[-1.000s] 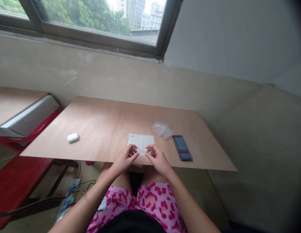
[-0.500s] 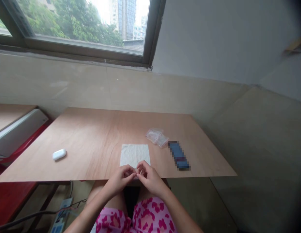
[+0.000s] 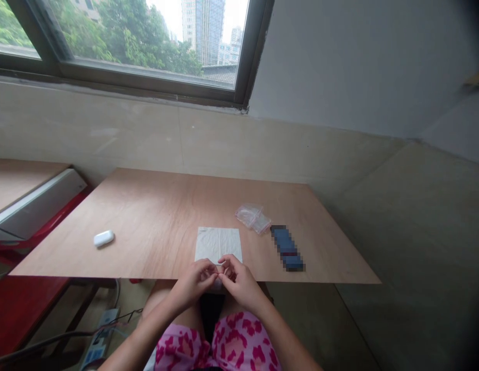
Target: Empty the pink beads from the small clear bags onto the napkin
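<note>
My left hand (image 3: 195,283) and my right hand (image 3: 239,281) meet at the near edge of the wooden table (image 3: 154,216), fingertips pinched together over the front edge of a white tissue sheet (image 3: 218,243). Whatever sits between the fingers is too small to make out now; a thin red thread showed there a second ago. Both hands have curled, closed fingers. The tissue lies flat on the table just beyond my fingers.
Small clear plastic bags (image 3: 252,217) lie right of the tissue, with a blue pixelated flat object (image 3: 287,247) beside them. A white earbud case (image 3: 103,238) rests at the left. A red bench with a white panel (image 3: 34,211) stands left; a power strip (image 3: 102,342) lies on the floor.
My hands were apart with a thin red thread stretched between them; they have come together into a joined pinch at the table's near edge. The view shifted slightly.
</note>
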`<state>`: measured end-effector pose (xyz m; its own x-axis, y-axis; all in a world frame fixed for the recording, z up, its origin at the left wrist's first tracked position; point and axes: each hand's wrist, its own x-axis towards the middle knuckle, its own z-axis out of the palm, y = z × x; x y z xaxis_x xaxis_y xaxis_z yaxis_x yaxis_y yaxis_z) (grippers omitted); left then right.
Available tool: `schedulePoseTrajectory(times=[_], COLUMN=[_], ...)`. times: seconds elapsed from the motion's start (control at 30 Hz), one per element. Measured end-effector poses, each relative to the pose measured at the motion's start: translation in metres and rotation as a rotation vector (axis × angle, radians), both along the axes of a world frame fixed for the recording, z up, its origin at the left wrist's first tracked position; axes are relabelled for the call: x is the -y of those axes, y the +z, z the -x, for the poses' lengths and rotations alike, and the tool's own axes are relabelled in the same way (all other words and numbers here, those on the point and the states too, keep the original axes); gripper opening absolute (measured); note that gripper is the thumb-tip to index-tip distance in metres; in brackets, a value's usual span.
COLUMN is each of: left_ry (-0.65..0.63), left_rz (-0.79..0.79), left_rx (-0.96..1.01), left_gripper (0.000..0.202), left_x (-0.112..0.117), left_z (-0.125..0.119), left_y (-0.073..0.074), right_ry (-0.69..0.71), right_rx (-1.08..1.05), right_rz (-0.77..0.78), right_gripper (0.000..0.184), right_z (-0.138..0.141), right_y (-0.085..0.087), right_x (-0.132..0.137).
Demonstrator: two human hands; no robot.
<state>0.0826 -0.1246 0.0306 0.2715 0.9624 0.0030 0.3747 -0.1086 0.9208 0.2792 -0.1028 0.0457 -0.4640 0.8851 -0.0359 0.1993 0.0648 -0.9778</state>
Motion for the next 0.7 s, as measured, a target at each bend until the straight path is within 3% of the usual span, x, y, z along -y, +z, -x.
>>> schedulePoseTrajectory(times=[0.47,0.57,0.7], left_ry=[0.020,0.045,0.107], left_rz=[-0.086,-0.077,-0.036], left_rx=[0.037,0.046,0.045], left_gripper=[0.017,0.017,0.020], left_x=[-0.0021,-0.0026,-0.0059], left_z=[0.0019,0.0012,0.0022], left_y=[-0.0050,-0.0050,-0.0051], right_ry=[-0.022,-0.045,-0.096], right_rx=[0.046,0.115,0.141], right_rz=[-0.094,-0.135,-0.149], right_gripper=[0.021,0.012,0.015], right_z=[-0.0028,-0.0026,-0.0055], right_y=[-0.0007,-0.0004,-0.0005], right_x=[-0.0022,-0.0033,-0.0059])
